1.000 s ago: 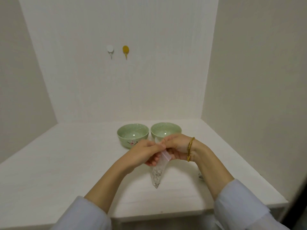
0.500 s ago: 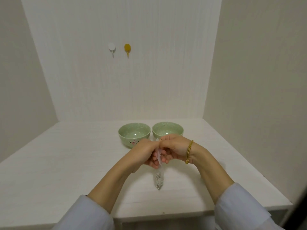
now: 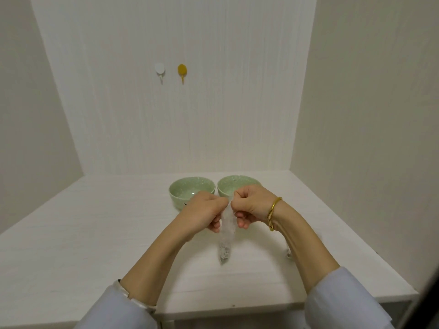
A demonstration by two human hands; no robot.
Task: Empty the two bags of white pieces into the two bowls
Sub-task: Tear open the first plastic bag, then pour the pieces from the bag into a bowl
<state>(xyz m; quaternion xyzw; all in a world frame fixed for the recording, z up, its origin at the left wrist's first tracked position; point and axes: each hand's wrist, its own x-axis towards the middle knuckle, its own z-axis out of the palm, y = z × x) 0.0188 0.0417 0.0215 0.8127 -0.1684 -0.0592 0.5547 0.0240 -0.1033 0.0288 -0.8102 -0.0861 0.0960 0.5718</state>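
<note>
From the head camera, the task looks barely begun. The two green bowls sit side by side at twelve o'clock from the hands, the left bowl (image 3: 192,191) and the right bowl (image 3: 234,186), and I cannot tell that either holds any white pieces. One clear bag (image 3: 225,236) hangs between the hands, its pieces gathered at the bottom tip just above the table (image 3: 95,233). A second bag (image 3: 288,254) appears to lie on the table at four o'clock from the hands, mostly hidden behind the right forearm. So opening, pouring and the whole second bag remain.

The left hand (image 3: 204,213) and the right hand (image 3: 251,204) meet knuckle to knuckle, forearms converging, fingers curled and pinched on opposite sides of the bag's top edge, probably to pull it open.
</note>
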